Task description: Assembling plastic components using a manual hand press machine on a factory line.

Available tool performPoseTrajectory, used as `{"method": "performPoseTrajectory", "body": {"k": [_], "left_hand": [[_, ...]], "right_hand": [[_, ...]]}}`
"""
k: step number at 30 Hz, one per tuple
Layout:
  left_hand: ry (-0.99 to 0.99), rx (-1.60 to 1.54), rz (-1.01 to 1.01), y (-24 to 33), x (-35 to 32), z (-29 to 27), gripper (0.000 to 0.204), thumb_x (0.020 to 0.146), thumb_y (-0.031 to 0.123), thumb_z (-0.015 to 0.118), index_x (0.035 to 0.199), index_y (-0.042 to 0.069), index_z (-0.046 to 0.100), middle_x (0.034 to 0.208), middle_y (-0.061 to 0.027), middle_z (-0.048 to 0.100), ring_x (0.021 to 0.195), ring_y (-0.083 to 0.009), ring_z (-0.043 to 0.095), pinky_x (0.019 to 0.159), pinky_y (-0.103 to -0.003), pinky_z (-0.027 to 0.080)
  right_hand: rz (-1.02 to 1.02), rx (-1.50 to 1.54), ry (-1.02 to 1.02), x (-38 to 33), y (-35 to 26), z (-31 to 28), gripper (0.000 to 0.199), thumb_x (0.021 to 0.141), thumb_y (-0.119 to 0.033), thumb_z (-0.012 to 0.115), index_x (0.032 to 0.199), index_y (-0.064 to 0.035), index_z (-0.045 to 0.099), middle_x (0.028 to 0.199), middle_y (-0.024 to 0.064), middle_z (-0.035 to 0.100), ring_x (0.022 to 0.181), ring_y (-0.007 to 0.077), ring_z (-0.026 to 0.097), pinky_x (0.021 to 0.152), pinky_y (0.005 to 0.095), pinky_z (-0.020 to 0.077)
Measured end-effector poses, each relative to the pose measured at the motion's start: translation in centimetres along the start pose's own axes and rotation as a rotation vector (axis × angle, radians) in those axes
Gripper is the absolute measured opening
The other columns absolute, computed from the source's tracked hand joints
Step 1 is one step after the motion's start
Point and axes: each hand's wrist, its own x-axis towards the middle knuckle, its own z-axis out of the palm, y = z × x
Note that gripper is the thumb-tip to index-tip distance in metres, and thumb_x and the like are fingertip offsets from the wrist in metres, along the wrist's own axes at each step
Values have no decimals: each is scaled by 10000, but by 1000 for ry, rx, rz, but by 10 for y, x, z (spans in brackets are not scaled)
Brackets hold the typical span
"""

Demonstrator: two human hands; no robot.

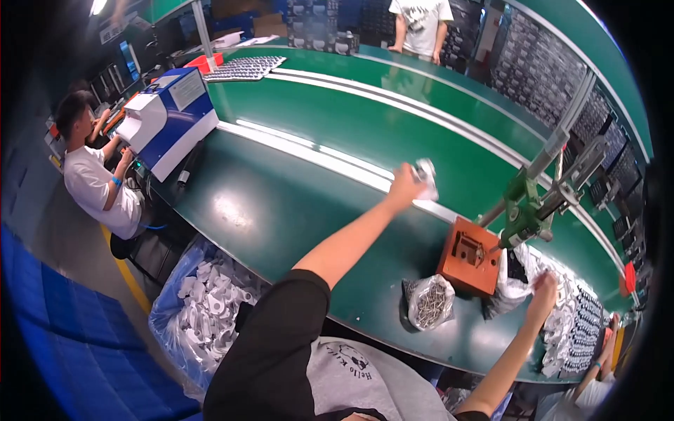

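My left hand (405, 188) is stretched out over the far edge of the green table, its fingers closed on a small white-and-grey part (427, 179), blurred by motion. To the right, my right hand (545, 288) is over the near side of a pile of white plastic parts (557, 330); its fingers are smeared, and whether they hold anything is unclear. Between my arms stands an orange block fixture (469, 256) under a green hand press (523, 210). Close to the fixture are a clear bag of metal screws or pins (430, 306) and a plastic bag with dark contents (511, 284).
A green conveyor belt (337, 105) runs beyond the table (295, 203). A blue-and-white machine (172, 119) stands at the left, by a seated co-worker (98, 172). Below the table's edge sits a blue-lined bag of white parts (210, 302). Another person (421, 28) stands across the belt.
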Motion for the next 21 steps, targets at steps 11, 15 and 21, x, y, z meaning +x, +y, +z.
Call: {"method": "performPoseTrajectory", "body": {"k": [11, 15, 21], "left_hand": [[-83, -682, -85, -64, -54, -93, 447, 855, 175, 602, 1213, -17, 416, 953, -140, 635, 805, -241, 661, 729, -311, 522], [465, -297, 147, -79, -127, -246, 329, 921, 193, 522, 1148, -27, 428, 1001, -217, 623, 773, -287, 653, 705, -372, 547], [928, 267, -321, -170, -381, -383, 180, 913, 150, 527, 1009, 7, 476, 847, -76, 545, 730, -144, 540, 625, -259, 466]], "right_hand": [[805, 494, -333, -275, -29, 18, 226, 852, -153, 516, 679, -8, 508, 570, 114, 509, 517, 203, 499, 483, 301, 407], [837, -253, -1004, -277, 9, 62, 254, 872, -180, 500, 712, 4, 569, 612, 121, 542, 578, 186, 527, 566, 299, 421], [628, -585, -1383, -327, 98, 121, 218, 869, -189, 503, 871, 7, 598, 830, 171, 611, 758, 281, 591, 701, 399, 458]]}}
